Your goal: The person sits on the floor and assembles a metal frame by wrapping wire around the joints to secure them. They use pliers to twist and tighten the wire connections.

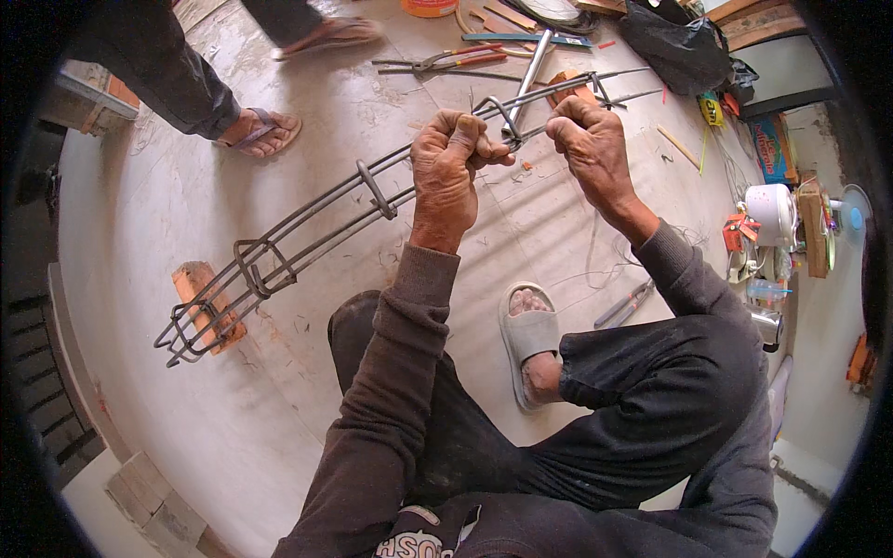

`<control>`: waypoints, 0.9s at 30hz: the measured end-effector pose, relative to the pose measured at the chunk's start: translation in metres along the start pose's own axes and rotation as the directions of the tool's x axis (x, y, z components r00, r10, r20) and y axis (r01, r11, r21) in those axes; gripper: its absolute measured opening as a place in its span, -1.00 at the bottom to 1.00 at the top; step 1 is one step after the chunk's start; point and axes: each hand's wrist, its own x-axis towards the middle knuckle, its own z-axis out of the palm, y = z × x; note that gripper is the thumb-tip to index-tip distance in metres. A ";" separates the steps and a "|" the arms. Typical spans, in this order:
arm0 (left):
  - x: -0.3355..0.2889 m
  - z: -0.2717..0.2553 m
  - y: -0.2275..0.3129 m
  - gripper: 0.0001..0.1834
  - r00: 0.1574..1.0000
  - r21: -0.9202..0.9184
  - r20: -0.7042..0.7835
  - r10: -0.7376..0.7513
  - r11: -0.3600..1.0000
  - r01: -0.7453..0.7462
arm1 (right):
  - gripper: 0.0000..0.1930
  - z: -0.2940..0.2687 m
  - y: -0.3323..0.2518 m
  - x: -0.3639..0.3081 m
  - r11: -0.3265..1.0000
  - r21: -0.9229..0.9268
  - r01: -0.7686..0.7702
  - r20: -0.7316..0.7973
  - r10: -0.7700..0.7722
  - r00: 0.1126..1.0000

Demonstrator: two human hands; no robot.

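Note:
A long cage of dark steel bars (pixel 321 200) with bent square stirrups (pixel 374 189) runs slantwise from the lower left to the upper right. A brick (pixel 193 281) props up its left end, and another brick (pixel 574 86) lies under its right part. My left hand (pixel 446 181) is closed over the bars right of the middle, thumb and fingers pressed together. To its right my right hand (pixel 593 153) is also closed, just in front of the bars by a stirrup. What either hand pinches is too small or hidden to make out.
Red-handled pincers (pixel 458 61) and a metal tube (pixel 526 84) lie beyond the cage. Grey-handled pliers (pixel 623 304) rest by my right knee. A person's sandalled foot (pixel 265 132) stands at the upper left. A black bag (pixel 674 46) and a white pot (pixel 772 214) are at the right.

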 end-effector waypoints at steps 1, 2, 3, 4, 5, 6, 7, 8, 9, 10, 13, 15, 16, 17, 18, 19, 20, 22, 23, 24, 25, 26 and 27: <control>0.000 -0.001 0.000 -0.82 1.000 0.039 0.011 0.002 0.999 -0.002 | -0.84 0.001 0.001 0.001 0.996 -0.077 -0.044 0.058 0.048 0.997; -0.001 -0.003 0.001 -0.81 1.000 0.077 0.023 0.003 0.997 -0.005 | -0.83 0.003 0.001 0.002 0.984 -0.156 -0.082 0.113 0.100 0.989; -0.001 -0.004 0.001 -0.81 0.999 0.116 0.032 0.018 0.993 -0.022 | -0.82 0.004 0.002 0.003 0.965 -0.236 -0.115 0.163 0.156 0.974; 0.000 -0.004 0.002 -0.81 0.998 0.150 0.048 0.030 0.988 -0.037 | -0.80 0.006 0.008 0.003 0.896 -0.408 0.173 0.230 -0.082 0.970; 0.002 -0.004 0.002 -0.81 0.997 0.183 0.064 0.042 0.982 -0.053 | -0.80 0.006 0.013 0.000 0.872 -0.444 0.208 0.290 -0.080 0.954; 0.003 -0.004 0.002 -0.81 0.996 0.179 0.064 0.055 0.982 -0.066 | -0.80 0.007 0.017 -0.005 0.845 -0.476 0.244 0.348 -0.074 0.935; 0.003 -0.006 0.003 -0.80 0.996 0.181 0.059 0.073 0.980 -0.082 | -0.80 0.012 0.017 -0.009 0.818 -0.498 0.286 0.410 -0.068 0.909; 0.003 -0.008 0.003 -0.80 0.994 0.182 0.053 0.091 0.978 -0.099 | -0.78 0.017 0.015 -0.013 0.911 -0.349 0.220 0.513 -0.011 0.858; 0.002 -0.009 0.003 -0.80 0.995 0.116 0.053 0.086 0.989 -0.092 | -0.77 0.019 0.012 -0.019 0.960 -0.197 0.197 0.619 -0.034 0.785; 0.002 -0.011 0.002 -0.80 0.995 0.046 0.053 0.081 0.995 -0.083 | -0.77 0.022 0.004 -0.027 0.997 -0.015 0.080 0.705 -0.046 0.707; -0.004 -0.015 0.005 -0.80 0.999 -0.157 0.022 0.046 0.987 -0.042 | -0.79 0.027 -0.026 -0.039 0.928 0.243 -0.282 0.827 -0.047 0.561; -0.007 -0.015 0.009 -0.80 0.999 -0.269 0.028 0.030 0.963 -0.021 | -0.82 0.026 -0.029 -0.042 0.834 0.303 -0.461 0.820 0.018 0.572; -0.007 -0.016 0.012 -0.79 0.998 -0.310 0.041 0.037 0.950 -0.023 | -0.87 0.026 -0.027 -0.045 0.765 0.356 -0.537 0.798 0.051 0.601; -0.007 -0.017 0.014 -0.79 0.998 -0.351 0.054 0.046 0.936 -0.024 | -0.87 0.027 -0.023 -0.046 0.731 0.369 -0.574 0.806 0.056 0.590; -0.007 -0.017 0.016 -0.79 0.999 -0.342 0.045 0.014 0.940 0.002 | -0.88 0.028 -0.020 -0.047 0.696 0.380 -0.609 0.814 0.062 0.578; -0.009 -0.019 0.017 -0.79 0.999 -0.330 0.034 -0.018 0.944 0.028 | -0.88 0.031 -0.017 -0.048 0.657 0.392 -0.645 0.822 0.065 0.566; -0.010 -0.021 0.019 -0.79 0.998 -0.319 0.023 -0.051 0.946 0.055 | -0.87 0.035 -0.016 -0.049 0.614 0.426 -0.665 0.822 0.044 0.568; -0.011 -0.022 0.021 -0.80 0.996 -0.332 0.030 -0.081 0.939 0.087 | -0.83 0.041 -0.015 -0.052 0.523 0.488 -0.699 0.817 0.008 0.576; -0.011 -0.022 0.022 -0.80 0.995 -0.340 0.036 -0.098 0.935 0.104 | -0.81 0.041 -0.014 -0.052 0.508 0.487 -0.711 0.822 0.010 0.570; -0.012 -0.021 0.024 -0.81 0.993 -0.344 0.044 -0.111 0.931 0.120 | -0.78 0.041 -0.013 -0.052 0.493 0.486 -0.722 0.826 0.011 0.564; -0.014 -0.023 0.028 -0.82 0.991 -0.343 0.048 -0.123 0.930 0.132 | -0.75 0.043 -0.011 -0.052 0.475 0.485 -0.734 0.832 0.008 0.555; -0.015 -0.024 0.030 -0.83 0.989 -0.343 0.053 -0.135 0.928 0.145 | -0.76 0.046 -0.010 -0.051 0.451 0.501 -0.739 0.832 -0.018 0.554; -0.015 -0.027 0.031 -0.84 0.994 -0.317 0.057 -0.097 0.942 0.110 | -0.77 0.048 -0.009 -0.051 0.426 0.516 -0.743 0.832 -0.043 0.553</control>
